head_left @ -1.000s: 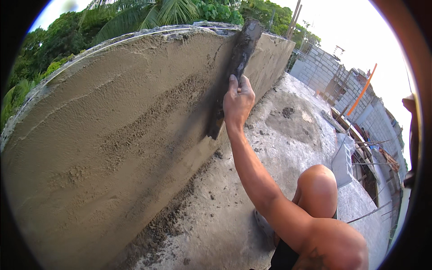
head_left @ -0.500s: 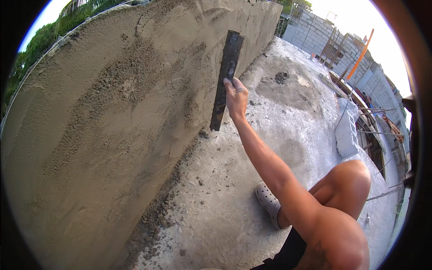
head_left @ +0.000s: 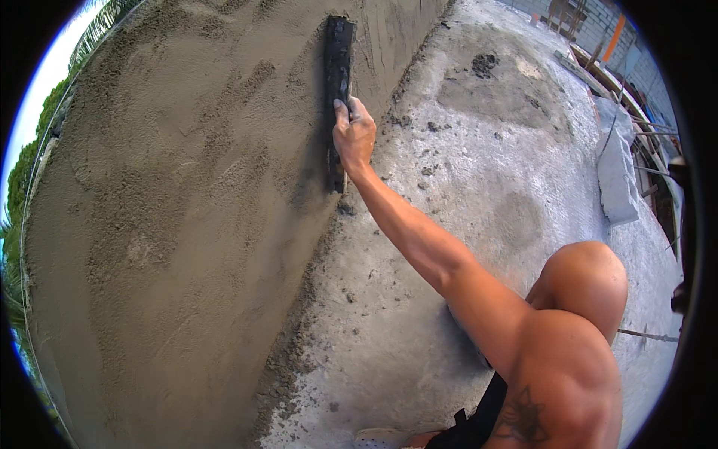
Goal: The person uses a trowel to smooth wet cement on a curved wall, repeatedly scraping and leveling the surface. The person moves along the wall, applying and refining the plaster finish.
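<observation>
So, my right hand (head_left: 354,135) has a long, dark, flat bar (head_left: 339,67) pinched beside the wet-looking plastered wall (head_left: 194,217).

My thumb (head_left: 341,112) and fingers (head_left: 361,111) are clamped on the bar below its middle, thumb on the left, the back of my hand toward me; the bar runs nearly straight up the view, its lower end near the foot of the wall, though whether its full length touches the plaster I can't tell. The wall's face is grey-brown, smooth in places and rough in others. Crumbs of mortar (head_left: 288,359) lie along its base on the pale concrete floor (head_left: 404,299). My bent knee (head_left: 587,280) is to the right of my arm, and farther right a light-grey block (head_left: 618,183) sits near the floor's edge.
</observation>
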{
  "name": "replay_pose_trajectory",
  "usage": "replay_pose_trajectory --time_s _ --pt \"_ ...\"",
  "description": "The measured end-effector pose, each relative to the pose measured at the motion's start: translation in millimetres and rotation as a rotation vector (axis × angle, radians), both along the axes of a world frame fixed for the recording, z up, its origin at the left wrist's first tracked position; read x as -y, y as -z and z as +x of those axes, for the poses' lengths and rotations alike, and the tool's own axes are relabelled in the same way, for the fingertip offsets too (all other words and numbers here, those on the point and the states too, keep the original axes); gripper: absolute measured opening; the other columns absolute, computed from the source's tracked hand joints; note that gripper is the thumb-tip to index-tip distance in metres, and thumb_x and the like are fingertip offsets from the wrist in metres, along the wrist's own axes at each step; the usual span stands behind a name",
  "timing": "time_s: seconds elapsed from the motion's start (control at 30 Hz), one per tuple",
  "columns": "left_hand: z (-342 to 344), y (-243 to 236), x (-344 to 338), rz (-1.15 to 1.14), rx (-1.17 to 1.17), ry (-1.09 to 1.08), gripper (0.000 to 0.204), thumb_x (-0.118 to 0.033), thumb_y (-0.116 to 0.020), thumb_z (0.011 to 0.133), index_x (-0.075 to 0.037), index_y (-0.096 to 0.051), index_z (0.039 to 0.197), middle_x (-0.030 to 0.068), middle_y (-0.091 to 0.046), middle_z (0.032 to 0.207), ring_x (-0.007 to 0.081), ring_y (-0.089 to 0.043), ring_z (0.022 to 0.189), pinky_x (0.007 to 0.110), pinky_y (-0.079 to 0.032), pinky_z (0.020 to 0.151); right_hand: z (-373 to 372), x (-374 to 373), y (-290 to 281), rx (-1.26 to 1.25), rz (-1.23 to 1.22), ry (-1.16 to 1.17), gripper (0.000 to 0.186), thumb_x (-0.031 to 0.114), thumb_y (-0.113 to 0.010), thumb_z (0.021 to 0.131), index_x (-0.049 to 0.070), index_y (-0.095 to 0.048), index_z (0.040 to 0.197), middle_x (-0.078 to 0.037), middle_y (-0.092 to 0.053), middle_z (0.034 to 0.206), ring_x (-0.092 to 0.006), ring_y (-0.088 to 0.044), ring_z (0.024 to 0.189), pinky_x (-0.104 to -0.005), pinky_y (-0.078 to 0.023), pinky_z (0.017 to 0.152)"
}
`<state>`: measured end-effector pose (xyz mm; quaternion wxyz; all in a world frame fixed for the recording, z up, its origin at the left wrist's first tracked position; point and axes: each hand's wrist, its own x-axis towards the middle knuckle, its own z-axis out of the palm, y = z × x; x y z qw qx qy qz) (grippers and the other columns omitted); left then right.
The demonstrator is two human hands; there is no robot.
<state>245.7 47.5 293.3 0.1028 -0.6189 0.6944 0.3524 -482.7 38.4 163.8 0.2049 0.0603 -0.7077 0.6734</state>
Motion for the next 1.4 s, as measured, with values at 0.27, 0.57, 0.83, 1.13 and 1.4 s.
replay_pose_trajectory --time_s 0.27,0.57,0.83,1.13,1.4 --pt "-77.8 -7.6 -13.9 0.012 0.03 0.236 0.023 -0.02 -0.061 0.098 -0.003 -0.066 0.112 -0.0004 -0.055 0.068 0.0111 -0.049 0.06 0.031 -0.044 0.057 177.0 6.4 33.6 0.015 -0.06 -0.266 0.022 0.008 -0.064 0.096 0.001 -0.066 0.116 -0.017 -0.066 0.095 -0.031 -0.067 0.083 -0.0398 -0.052 0.075" --pt "-129.4 -5.5 5.9 -0.155 -0.087 0.245 0.026 -0.017 -0.062 0.097 -0.003 -0.066 0.118 -0.0001 -0.06 0.072 0.0095 -0.053 0.062 0.027 -0.046 0.059 -31.3 -48.0 -3.9 -0.019 -0.029 -0.057 0.026 0.029 -0.067 0.096 0.004 -0.073 0.104 -0.007 -0.06 0.068 -0.0135 -0.051 0.06 -0.0351 -0.044 0.059" --pt "-48.0 86.7 30.0 -0.098 -0.082 0.37 0.023 -0.014 -0.059 0.098 -0.005 -0.067 0.117 0.0038 -0.064 0.081 0.0122 -0.056 0.066 0.03 -0.048 0.061 -59.2 -13.6 -19.8 -0.025 0.104 0.099 0.028 0.029 -0.068 0.094 0.002 -0.072 0.095 -0.016 -0.066 0.075 -0.0262 -0.062 0.066 -0.0405 -0.048 0.065" --pt "-45.8 89.1 34.0 -0.073 -0.191 0.294 0.026 -0.019 -0.059 0.099 -0.002 -0.065 0.118 0.0034 -0.063 0.08 0.0137 -0.056 0.067 0.033 -0.049 0.062 132.1 12.5 4.2 -0.056 0.066 -0.15 0.016 0.012 -0.064 0.096 0.002 -0.067 0.108 -0.014 -0.063 0.08 -0.0286 -0.061 0.067 -0.0411 -0.05 0.065" --pt "-133.1 112.4 34.8 0.148 -0.296 0.13 0.022 -0.01 -0.063 0.097 0.005 -0.061 0.113 0.0059 -0.061 0.066 0.0097 -0.055 0.051 0.025 -0.047 0.047 234.9 7.6 2.6 -0.253 0.124 -0.348 0.046 -0.006 -0.07 0.082 -0.002 -0.062 0.126 -0.019 -0.066 0.108 -0.0326 -0.065 0.094 -0.0383 -0.055 0.082"
